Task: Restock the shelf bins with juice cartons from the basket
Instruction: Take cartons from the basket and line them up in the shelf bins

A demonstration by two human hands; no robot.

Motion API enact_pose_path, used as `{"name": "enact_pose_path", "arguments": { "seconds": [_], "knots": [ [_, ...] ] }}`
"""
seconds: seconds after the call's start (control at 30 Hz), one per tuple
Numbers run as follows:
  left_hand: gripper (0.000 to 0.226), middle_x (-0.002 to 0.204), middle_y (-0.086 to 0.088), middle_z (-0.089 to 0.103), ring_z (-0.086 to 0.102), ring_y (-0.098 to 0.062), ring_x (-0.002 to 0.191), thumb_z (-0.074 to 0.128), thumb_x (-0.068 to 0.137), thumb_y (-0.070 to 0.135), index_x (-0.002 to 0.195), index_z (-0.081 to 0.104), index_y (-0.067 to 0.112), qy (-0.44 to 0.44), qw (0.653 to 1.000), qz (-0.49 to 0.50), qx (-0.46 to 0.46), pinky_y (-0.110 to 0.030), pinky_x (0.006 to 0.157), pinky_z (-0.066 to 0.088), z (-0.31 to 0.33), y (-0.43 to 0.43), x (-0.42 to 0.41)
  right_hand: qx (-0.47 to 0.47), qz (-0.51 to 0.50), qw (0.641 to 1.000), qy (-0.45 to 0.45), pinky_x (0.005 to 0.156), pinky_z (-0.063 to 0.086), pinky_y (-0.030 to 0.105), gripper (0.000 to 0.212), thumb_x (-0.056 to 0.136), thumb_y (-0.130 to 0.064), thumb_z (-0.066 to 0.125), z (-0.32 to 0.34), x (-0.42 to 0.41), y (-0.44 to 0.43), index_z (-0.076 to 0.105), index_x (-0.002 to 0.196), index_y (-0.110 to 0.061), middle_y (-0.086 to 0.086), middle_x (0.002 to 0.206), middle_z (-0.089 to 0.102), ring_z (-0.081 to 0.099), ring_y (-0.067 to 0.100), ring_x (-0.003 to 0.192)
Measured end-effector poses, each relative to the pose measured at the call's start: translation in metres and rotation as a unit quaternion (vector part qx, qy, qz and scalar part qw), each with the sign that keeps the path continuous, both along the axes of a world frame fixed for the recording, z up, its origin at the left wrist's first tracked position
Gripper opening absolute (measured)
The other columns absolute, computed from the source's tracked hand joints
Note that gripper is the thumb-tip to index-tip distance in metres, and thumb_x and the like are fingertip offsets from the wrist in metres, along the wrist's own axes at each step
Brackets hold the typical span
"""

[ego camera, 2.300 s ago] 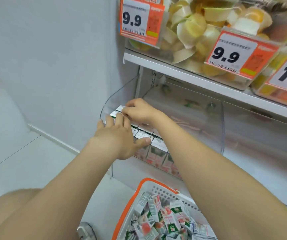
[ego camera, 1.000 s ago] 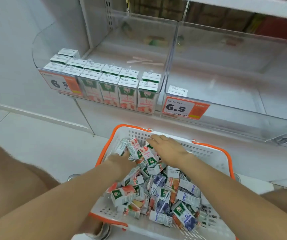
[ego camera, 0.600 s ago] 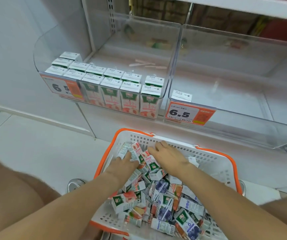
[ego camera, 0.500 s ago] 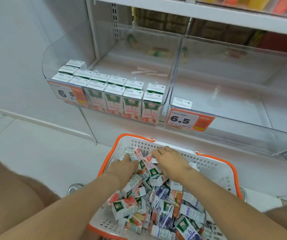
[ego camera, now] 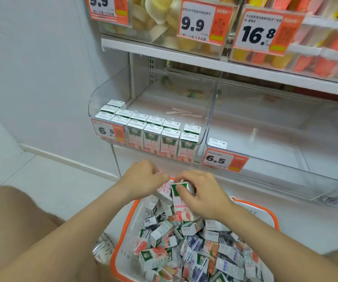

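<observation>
- My right hand [ego camera: 202,195] was curled round a peach juice carton [ego camera: 181,203]. The fingers wrapped its green top and the thumb lay across its front. I held it upright just above the far end of the basket [ego camera: 274,217].
- My left hand [ego camera: 143,180] sat just left of it, fingers bent down over a second carton [ego camera: 164,189]. Only a pink-and-white side of that carton showed under my thumb, touching the one in my right hand.
- The basket, white with an orange rim, stood near me below the shelf. Loose cartons [ego camera: 161,234] were heaped in it at all angles, some peach and some with a blue-purple print.
- Beyond my hands, the left bin [ego camera: 107,88] of clear plastic held shelved cartons [ego camera: 154,137]. They stood upright in rows along its front and left side. The far part of its floor was bare.
- The right bin [ego camera: 286,139] stood beside it and shared a clear divider with it. A lone carton [ego camera: 217,143] stood in its front left corner.
- An orange price tag [ego camera: 224,159] reading 6.5 hung on the front of the right bin, and a similar one was on the left bin.
- On the upper shelf [ego camera: 184,55] were clear bins of fruit cups [ego camera: 160,15], tagged 9.9 and 16.8.
</observation>
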State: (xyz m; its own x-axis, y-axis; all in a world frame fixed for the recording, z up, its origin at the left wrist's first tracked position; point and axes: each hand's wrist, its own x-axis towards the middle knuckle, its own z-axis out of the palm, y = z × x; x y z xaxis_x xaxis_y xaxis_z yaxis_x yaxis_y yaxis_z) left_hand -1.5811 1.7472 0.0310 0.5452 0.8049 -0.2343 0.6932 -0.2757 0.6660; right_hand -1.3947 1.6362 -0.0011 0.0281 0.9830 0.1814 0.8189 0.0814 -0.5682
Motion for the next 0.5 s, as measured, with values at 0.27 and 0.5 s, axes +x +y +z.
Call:
{"name": "enact_pose_path", "arguments": {
  "seconds": [0.27, 0.5],
  "knots": [
    [0.037, 0.068, 0.000, 0.075, 0.064, -0.013, 0.057, 0.063, 0.084, 0.040, 0.068, 0.073, 0.008, -0.262, 0.943, 0.200, -0.041, -0.049, 0.071, 0.066, 0.068, 0.007, -0.029, 0.261, -0.095, 0.959, 0.056, 0.073, 0.042, 0.017, 0.013, 0.100, -0.020, 0.066, 0.095, -0.024, 0.024, 0.067, 0.112, -0.018, -0.008, 0.103, 0.066, 0.058, 0.003, 0.083],
    [0.026, 0.083, -0.004, 0.079, 0.071, -0.026, 0.077, 0.061, 0.077, 0.026, 0.084, 0.082, 0.013, -0.415, 0.850, 0.324, -0.022, -0.057, 0.088, 0.062, 0.089, 0.039, -0.042, 0.268, -0.145, 0.952, 0.038, 0.092, 0.051, 0.034, 0.034, 0.106, -0.022, 0.059, 0.117, -0.027, 0.104, 0.062, 0.139, -0.014, -0.001, 0.123, 0.066, 0.063, 0.015, 0.102]
  ]
}}
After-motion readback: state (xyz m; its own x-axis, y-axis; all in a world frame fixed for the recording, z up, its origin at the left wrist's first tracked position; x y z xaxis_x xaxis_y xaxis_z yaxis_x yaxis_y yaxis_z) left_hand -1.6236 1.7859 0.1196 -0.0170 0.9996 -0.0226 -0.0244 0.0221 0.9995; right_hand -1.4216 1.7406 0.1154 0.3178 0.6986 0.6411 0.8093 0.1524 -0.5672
